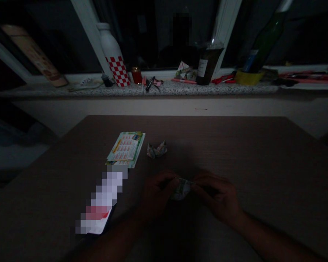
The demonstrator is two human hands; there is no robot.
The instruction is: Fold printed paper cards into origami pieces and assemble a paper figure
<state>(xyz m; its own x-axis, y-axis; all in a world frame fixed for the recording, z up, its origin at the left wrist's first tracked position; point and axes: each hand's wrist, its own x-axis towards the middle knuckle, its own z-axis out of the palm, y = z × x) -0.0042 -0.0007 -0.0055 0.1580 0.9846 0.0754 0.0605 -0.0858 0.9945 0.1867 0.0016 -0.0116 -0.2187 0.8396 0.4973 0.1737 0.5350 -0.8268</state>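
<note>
The paper (182, 190) is located below the center of the frame. Its upper edge is thin and straight, sloping slightly down to the right; its lower outline is rounded. The surface is pale with darker greenish print; dim light obscures finer detail. The left hand (159, 192) pinches the left end; the right hand (219, 196) pinches the right end. A folded figure (156, 149) lies near frame center.

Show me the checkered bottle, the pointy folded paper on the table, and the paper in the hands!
Checkered bottle (116, 65), head view: its checked part.
Pointy folded paper (160, 149), head view: its right half.
Held paper (183, 190), head view: its middle.
</note>
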